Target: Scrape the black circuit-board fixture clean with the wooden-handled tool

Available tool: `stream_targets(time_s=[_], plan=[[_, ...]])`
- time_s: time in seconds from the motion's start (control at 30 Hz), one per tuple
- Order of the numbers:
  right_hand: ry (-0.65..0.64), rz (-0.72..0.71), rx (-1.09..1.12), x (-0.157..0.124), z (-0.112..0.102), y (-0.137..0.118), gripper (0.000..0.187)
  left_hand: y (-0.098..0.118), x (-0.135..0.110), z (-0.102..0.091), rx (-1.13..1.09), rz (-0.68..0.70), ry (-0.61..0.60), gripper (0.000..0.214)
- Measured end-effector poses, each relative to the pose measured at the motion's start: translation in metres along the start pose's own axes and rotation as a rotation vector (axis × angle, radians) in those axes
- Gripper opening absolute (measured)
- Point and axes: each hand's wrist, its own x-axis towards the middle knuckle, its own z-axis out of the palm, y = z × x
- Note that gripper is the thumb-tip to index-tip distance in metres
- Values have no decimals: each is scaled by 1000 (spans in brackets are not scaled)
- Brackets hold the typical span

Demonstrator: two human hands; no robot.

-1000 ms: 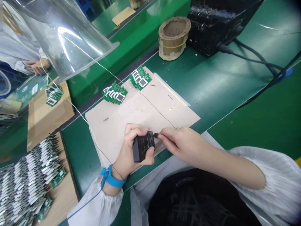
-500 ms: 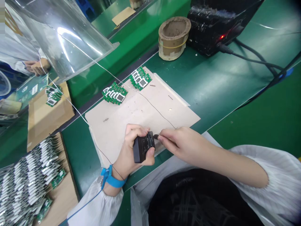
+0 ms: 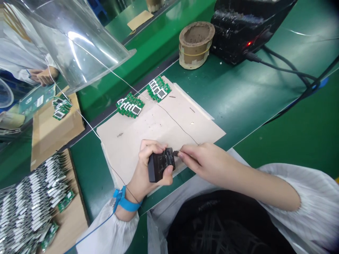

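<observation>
Here on the left, the left hand (image 3: pixel 141 164) with its blue wrist strap (image 3: pixel 124 204) grips a black block (image 3: pixel 161 165) firmly, right at the near edge of a beige card sheet (image 3: pixel 156 132), open card beyond; the right hand (image 3: pixel 203 160) pinches narrowly on a tiny dark piece (image 3: pixel 175 153) at the block's end.

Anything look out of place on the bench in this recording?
Yes: small loose scraps lie on the beige sheet, and a thin dark wire trails across it to the right hand. They look like stray debris near the circuit boards.
</observation>
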Motion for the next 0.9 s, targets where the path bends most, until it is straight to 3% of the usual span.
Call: stream_targets(time_s=[0.73,0.9], plan=[[-54,6,34,1,-3,-1,32,-3,-1,0,-7,12,4,65],[-2,32,10,0,-2,-1,29,0,1,0,11,5,2,63]])
